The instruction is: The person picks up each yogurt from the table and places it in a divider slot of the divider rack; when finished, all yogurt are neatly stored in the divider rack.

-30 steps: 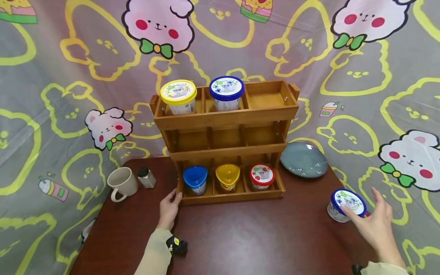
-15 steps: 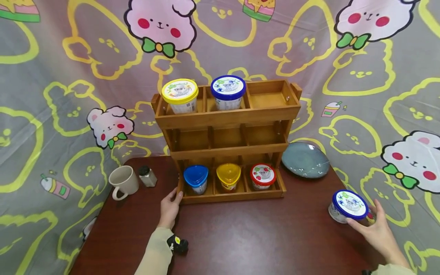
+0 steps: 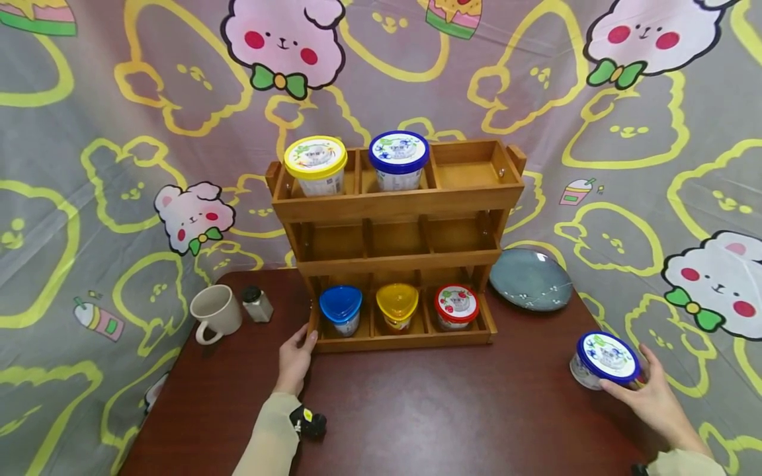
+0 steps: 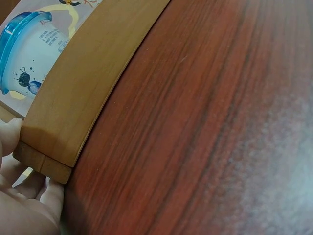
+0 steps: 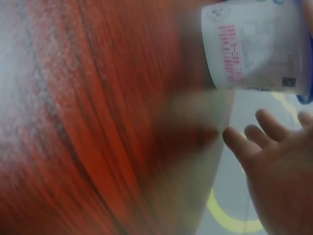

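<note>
At the table's right side, my right hand [image 3: 657, 403] holds a blue-lidded snack cup [image 3: 607, 358] between thumb and fingers, the thumb against its near side. The right wrist view shows the cup's white printed wall [image 5: 254, 49], with several fingers loosely bent below it. My left hand [image 3: 294, 363] grips the lower left front corner of a three-tier wooden rack [image 3: 395, 210]; in the left wrist view its thumb lies above the corner, fingers beneath. The top tier bears a yellow-lidded cup [image 3: 316, 165] and a blue-lidded cup [image 3: 399, 160].
The bottom tier has blue [image 3: 341, 309], yellow [image 3: 397, 307] and red [image 3: 456, 306] lidded cups. A mug [image 3: 215, 313] and a small black-capped shaker [image 3: 257, 304] stand left. A grey-green plate [image 3: 531, 279] lies right of the rack, near the patterned cloth backdrop [image 3: 619, 152].
My right thumb has come off the top of the cup's lid down to its near side, and the fingers have closed in. The left hand stays on the rack corner.
</note>
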`<state>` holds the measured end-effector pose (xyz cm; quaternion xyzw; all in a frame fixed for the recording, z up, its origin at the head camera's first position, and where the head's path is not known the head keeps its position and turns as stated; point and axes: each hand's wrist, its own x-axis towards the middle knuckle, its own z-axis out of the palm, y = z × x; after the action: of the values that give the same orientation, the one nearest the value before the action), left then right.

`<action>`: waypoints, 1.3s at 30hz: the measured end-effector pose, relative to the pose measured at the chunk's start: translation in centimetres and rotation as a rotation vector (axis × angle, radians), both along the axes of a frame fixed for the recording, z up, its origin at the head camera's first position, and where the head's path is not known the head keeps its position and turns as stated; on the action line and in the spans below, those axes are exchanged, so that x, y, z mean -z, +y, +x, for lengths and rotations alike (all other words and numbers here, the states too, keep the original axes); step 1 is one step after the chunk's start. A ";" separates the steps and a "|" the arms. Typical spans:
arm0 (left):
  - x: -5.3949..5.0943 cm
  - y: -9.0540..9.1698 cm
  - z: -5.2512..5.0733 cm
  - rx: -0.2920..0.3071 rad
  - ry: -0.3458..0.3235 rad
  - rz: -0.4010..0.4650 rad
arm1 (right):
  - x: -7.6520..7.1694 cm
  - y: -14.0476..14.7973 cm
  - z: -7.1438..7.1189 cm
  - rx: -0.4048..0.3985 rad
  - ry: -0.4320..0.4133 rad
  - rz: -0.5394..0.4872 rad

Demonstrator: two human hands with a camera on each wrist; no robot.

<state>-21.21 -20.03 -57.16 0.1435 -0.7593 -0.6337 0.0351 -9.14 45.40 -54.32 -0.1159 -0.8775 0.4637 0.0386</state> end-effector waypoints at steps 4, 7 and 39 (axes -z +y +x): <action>0.0 0.0 0.1 0.008 0.005 0.004 | 0.1 -0.2 -0.2 0.005 0.027 0.010; 0.0 0.0 0.1 0.009 0.007 0.007 | 0.3 -0.3 -0.2 0.008 0.053 0.037; 0.0 0.0 0.1 -0.001 0.015 0.021 | 0.2 -2.9 0.5 0.088 0.060 0.139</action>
<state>-21.15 -19.98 -57.19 0.1395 -0.7522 -0.6428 0.0395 -8.66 42.49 -54.51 -0.1374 -0.9001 0.4028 0.0932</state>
